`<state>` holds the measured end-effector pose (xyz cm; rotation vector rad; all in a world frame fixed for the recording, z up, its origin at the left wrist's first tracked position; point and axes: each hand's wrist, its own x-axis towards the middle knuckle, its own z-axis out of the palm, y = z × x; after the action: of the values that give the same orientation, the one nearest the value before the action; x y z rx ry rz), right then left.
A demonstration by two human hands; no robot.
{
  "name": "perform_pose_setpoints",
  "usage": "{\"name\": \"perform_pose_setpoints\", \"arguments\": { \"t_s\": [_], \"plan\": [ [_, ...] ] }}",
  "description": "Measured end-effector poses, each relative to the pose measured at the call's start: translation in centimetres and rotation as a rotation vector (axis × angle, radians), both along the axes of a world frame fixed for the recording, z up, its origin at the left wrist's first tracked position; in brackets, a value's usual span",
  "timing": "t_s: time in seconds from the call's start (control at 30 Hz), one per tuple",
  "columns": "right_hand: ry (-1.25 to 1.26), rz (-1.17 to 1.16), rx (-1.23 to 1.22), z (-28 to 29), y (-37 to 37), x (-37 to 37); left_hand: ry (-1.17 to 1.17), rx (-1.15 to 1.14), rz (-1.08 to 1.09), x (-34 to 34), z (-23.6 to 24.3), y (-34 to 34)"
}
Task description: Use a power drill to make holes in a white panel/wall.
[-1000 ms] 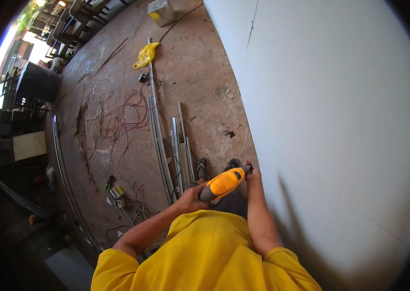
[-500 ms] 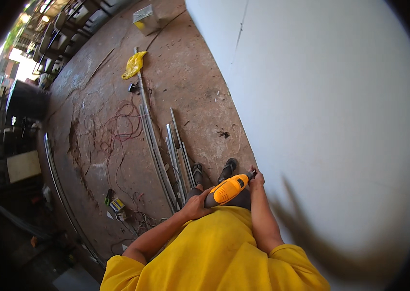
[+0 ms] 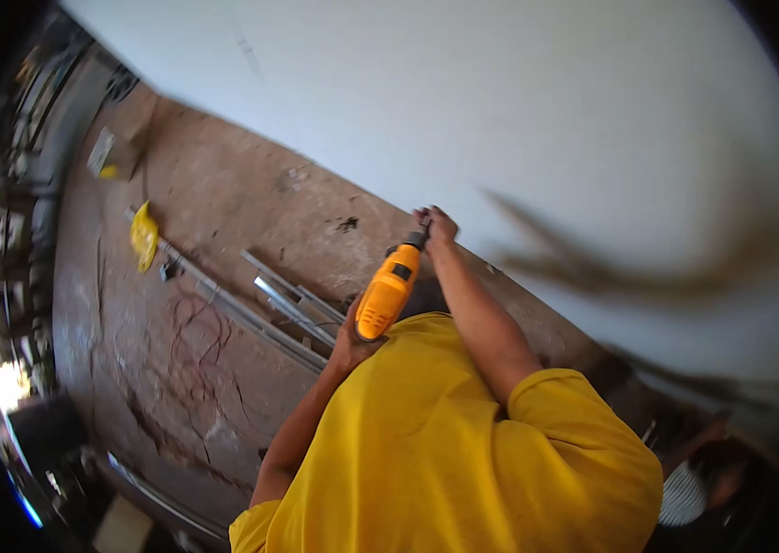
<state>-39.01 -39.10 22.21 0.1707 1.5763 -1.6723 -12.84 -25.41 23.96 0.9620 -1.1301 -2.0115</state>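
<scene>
An orange power drill (image 3: 388, 293) with a black front end is held in front of my yellow shirt, its nose pointing up and slightly right. Wrapped round its rear grip is my left hand (image 3: 351, 343), partly hidden by the drill's body. My right hand (image 3: 440, 229) is at the drill's front, fingers closed at the chuck (image 3: 420, 232); whether a bit sits in it is too small to tell. Just beyond that hand stands the lower edge of a large white panel (image 3: 537, 120), with dark blurred shadows on it.
Metal profiles (image 3: 242, 318) lie on the brown floor (image 3: 224, 175), left of me. A yellow plastic bag (image 3: 143, 237) rests at their far end, near a square tin (image 3: 113, 154). A reddish cable (image 3: 196, 341) is coiled nearby. Dark furniture lines the left side.
My view and body have turned to the right, toward the panel. The drill has swung more upright and stays in both hands, with my right hand still at its chuck.
</scene>
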Motion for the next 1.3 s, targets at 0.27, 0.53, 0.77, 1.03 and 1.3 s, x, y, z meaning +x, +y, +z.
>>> {"name": "perform_pose_setpoints", "arguments": {
  "t_s": [0.27,0.53,0.77,1.03,1.3],
  "plan": [
    [-0.004,0.025,-0.125,3.0,0.7,0.6,0.017,-0.063,-0.091,-1.6,-1.4,0.3],
    [-0.025,0.011,-0.203,2.4,1.2,-2.1,0.109,0.120,-0.101,-3.4,-6.2,0.6],
    [0.098,0.149,-0.138,2.7,1.0,-3.5,0.116,0.106,-0.142,-4.8,-4.0,0.7],
    [0.124,0.253,-0.146,3.2,1.2,-6.6,0.042,-0.024,-0.100,-7.4,-2.6,0.4],
    [0.055,0.378,-0.155,4.0,0.9,-7.7,0.103,0.077,-0.052,-9.1,-5.5,1.2]
  ]
}}
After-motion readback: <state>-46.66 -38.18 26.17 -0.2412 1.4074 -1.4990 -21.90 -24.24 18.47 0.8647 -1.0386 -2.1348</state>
